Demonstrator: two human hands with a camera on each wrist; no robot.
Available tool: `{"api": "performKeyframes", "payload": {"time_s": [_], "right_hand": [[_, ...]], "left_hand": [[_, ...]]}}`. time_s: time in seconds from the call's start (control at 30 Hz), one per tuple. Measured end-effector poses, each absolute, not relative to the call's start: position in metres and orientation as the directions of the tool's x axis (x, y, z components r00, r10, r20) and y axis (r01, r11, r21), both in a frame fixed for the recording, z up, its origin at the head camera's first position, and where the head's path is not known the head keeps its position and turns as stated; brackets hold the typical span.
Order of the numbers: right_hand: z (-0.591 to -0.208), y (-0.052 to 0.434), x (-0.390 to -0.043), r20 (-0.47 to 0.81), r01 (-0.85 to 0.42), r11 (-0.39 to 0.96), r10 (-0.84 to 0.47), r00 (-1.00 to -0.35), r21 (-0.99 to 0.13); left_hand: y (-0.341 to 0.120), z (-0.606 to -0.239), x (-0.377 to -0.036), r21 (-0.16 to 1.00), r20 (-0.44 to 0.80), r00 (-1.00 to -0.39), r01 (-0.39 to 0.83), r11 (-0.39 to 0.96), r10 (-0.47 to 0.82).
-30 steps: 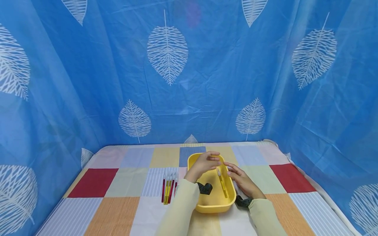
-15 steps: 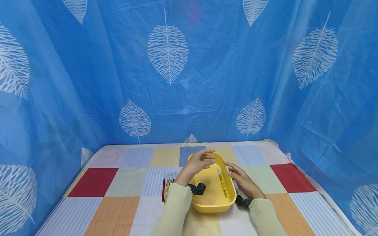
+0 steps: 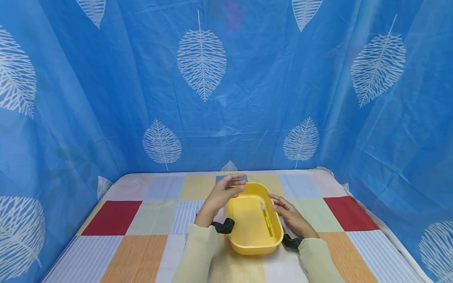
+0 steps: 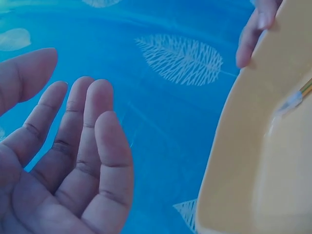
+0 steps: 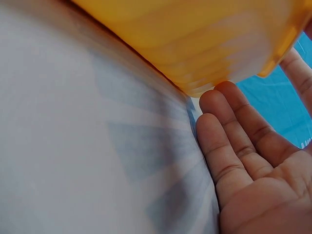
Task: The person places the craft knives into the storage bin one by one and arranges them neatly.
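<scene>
Both hands open — right hand [image 3: 290, 217] steadying the yellow tub [image 3: 247, 245], left hand [image 3: 221, 193] empty — light, rigid, slick plastic, best gripped by its rim.

Smooth yellow plastic tub [image 3: 236, 236] sits on matt checked cloth [image 3: 141, 220].

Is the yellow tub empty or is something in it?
Not empty. The yellow tub holds one yellow pen lying flat along its right side; the rest of its floor is bare. The right hand rests against its outer wall.
</scene>
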State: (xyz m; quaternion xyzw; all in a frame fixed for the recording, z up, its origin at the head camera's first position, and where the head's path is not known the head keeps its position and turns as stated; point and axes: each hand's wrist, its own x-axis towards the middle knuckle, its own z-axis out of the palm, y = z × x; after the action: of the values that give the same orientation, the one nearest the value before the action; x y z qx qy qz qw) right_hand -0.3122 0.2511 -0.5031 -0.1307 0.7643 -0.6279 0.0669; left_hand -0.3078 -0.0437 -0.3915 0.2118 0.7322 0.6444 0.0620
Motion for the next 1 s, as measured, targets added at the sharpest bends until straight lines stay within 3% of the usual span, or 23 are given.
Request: {"api": "performKeyframes", "payload": {"time_s": [0.33,0.7,1.0], "right_hand": [[-0.504,0.251,-0.313,0.068,-0.121,0.165,-0.296,-0.953,-0.979],[-0.506,0.250,-0.313,0.056,-0.107,0.164,-0.290,-0.956,-0.981],[-0.507,0.251,-0.314,0.050,-0.098,0.166,-0.274,-0.960,-0.981]], "left_hand": [[-0.070,-0.403,-0.310,0.964,0.228,-0.933,0.256,0.070,0.277],[-0.096,-0.411,-0.308,0.932,0.346,-0.922,0.359,0.050,0.174],[-0.113,-0.410,-0.310,0.936,0.337,-0.934,0.346,0.062,0.116]]}}
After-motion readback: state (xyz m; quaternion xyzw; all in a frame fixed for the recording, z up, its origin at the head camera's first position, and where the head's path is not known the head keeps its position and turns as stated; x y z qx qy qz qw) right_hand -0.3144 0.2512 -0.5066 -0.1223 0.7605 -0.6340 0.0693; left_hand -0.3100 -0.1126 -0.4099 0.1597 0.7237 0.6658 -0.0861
